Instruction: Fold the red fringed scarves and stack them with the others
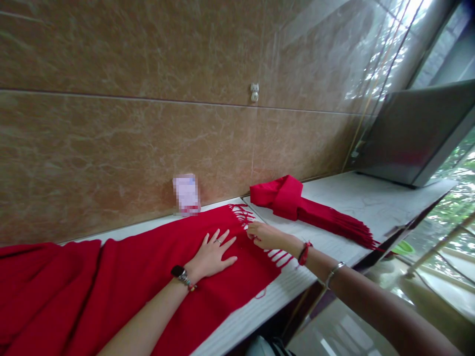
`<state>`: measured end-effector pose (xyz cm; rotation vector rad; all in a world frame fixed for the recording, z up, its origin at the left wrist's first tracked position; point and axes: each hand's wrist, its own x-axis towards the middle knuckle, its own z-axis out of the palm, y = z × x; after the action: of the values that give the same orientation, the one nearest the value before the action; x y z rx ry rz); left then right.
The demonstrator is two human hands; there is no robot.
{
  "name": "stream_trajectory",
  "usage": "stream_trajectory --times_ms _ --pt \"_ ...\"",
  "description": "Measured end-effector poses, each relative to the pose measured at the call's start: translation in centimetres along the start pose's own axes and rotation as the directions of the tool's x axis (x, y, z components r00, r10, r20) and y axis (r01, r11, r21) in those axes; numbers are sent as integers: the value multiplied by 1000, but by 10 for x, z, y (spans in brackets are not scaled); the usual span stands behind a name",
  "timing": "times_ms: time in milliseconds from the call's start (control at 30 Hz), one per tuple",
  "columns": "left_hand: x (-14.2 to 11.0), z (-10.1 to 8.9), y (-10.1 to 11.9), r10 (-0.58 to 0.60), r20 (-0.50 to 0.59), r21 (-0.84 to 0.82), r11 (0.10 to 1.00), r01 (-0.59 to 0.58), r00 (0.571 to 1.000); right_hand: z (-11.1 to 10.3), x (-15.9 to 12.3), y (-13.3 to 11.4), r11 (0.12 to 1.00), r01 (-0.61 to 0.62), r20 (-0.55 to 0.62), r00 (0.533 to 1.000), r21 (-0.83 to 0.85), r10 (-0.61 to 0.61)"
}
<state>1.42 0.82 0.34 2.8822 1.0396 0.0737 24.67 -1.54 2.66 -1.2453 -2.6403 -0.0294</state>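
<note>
A red fringed scarf (159, 262) is spread over the white tabletop, flat at its right end and rumpled toward the left. My left hand (211, 257) lies on it, palm down with fingers spread. At the fringed edge, my right hand (265, 235) has its fingers curled in and pressed together against the scarf's border. What those fingers hold, if anything, is hidden. White-looking gaps show between the fringe tassels on both sides of this hand. Further right, a second red scarf (289, 200) lies folded, with its fringe pointing right.
A pixelated pale card or phone (186, 194) leans on the brown marbled wall (129, 148). A large dark box-like appliance (415, 133) stands at the back right. The white tabletop's front edge (260, 316) runs diagonally below my hands. A green dish (403, 247) sits lower right.
</note>
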Motion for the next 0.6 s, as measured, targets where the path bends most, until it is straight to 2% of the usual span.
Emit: stream_trajectory --times_ms 133,233,300,400,467,533,600 --pt "0 -2 1 -3 10 3 1000 3 1000 6 -18 28 996 -78 39 996 -54 80" --pt "0 -2 1 -11 8 11 1000 11 1000 -2 -42 50 980 -157 79 983 -120 167" --pt "0 -1 1 -11 4 12 1000 11 1000 -11 -51 55 971 -190 84 975 -147 204" --pt "0 0 1 -8 0 11 1000 8 1000 -19 -48 39 983 -166 -15 986 -82 166" --pt "1 0 1 -7 -4 16 1000 7 1000 -18 -39 18 998 -61 -71 996 21 62" --pt "1 -1 1 -5 -6 24 1000 5 1000 -14 -31 -3 992 70 -44 997 108 -65" --pt "1 -1 2 -3 -9 32 999 3 1000 -7 -29 -14 982 135 14 990 132 -138"
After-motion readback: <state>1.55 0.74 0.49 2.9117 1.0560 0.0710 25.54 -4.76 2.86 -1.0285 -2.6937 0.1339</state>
